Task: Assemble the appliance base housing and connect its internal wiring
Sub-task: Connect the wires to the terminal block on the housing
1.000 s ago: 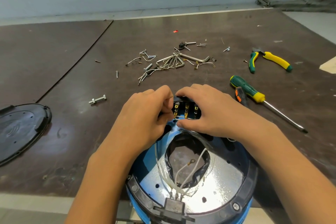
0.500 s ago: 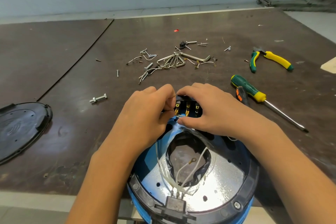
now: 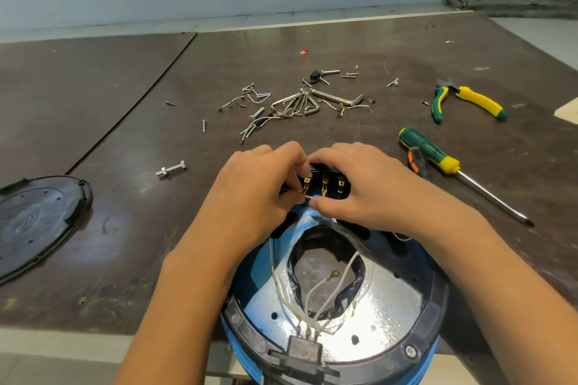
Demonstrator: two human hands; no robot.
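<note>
Black base cover (image 3: 37, 228): flat on the table (image 3: 93, 78), far left.
Bolt (image 3: 171, 169): loose, just left of the hands.
Left hand (image 3: 259, 194): fingers curled, pinching a white wire (image 3: 308, 198) at the leftmost brass terminal.
Terminal block (image 3: 325, 186): at the far rim of the blue housing (image 3: 436, 306), between both hands.
Right hand (image 3: 359, 191): thumb and curled fingers clasp the block.
Screwdriver (image 3: 428, 155), pliers (image 3: 469, 100): lying apart, right.

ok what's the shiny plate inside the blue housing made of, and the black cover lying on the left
The shiny plate looks like bare metal, perhaps aluminium or steel, with a bright, near-mirror finish: it throws strong white glare. The black cover is probably moulded plastic with a semi-matt finish: it shows embossed curves, small holes and only a soft sheen.
</note>
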